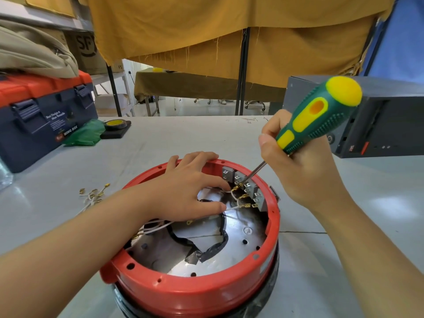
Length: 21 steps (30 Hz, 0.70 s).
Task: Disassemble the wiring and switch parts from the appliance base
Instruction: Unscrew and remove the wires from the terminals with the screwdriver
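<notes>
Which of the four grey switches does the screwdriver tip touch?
The second switch from the left: the screwdriver tip rests at its lower edge; the other three stand clear.

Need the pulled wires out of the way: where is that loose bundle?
In the head view, the loose wires lie on the table, left of the red base, beside the left forearm.
</notes>
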Each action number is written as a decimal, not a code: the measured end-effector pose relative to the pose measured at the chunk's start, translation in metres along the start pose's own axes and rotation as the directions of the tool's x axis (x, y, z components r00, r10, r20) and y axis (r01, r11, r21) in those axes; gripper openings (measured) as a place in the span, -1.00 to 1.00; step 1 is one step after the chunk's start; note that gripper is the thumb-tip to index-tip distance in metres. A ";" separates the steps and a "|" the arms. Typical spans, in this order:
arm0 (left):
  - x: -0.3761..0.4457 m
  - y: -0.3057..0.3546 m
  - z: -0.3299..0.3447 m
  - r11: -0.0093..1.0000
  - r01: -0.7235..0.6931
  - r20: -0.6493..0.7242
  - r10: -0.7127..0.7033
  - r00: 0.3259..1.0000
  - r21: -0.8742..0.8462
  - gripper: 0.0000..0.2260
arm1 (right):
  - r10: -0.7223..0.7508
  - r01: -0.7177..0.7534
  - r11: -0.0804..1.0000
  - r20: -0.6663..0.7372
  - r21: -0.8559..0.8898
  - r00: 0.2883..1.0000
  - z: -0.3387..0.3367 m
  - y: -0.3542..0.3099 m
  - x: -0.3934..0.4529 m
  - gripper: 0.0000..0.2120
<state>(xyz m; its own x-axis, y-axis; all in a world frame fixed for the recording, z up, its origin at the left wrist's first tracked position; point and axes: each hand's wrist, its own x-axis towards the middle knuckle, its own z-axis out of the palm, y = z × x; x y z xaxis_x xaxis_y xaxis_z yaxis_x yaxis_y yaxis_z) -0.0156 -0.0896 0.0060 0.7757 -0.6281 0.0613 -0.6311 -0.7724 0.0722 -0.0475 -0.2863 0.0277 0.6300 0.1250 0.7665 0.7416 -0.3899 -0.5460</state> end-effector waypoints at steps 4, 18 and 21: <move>0.000 0.001 0.000 1.000 0.001 0.005 -0.001 1.000 0.001 -0.65 | 0.087 -0.083 0.994 -0.068 0.068 0.994 0.000 0.006 0.001 -0.76; 0.000 0.002 0.000 1.000 0.010 0.004 -0.010 1.000 0.014 -0.65 | 0.172 -0.141 0.971 -0.158 0.193 0.972 0.001 0.012 0.002 -0.76; 0.000 0.003 -0.001 1.000 0.009 0.001 -0.009 1.000 0.013 -0.65 | 0.196 -0.156 0.966 -0.191 0.206 0.962 0.003 0.012 0.001 -0.76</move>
<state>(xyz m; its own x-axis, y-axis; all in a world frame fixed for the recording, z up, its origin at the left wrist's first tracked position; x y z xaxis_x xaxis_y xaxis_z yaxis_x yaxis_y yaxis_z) -0.0171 -0.0917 0.0068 0.7812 -0.6214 0.0602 -0.6242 -0.7790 0.0598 -0.0369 -0.2884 0.0208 0.7072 -0.1307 0.6949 0.6656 -0.2084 -0.7166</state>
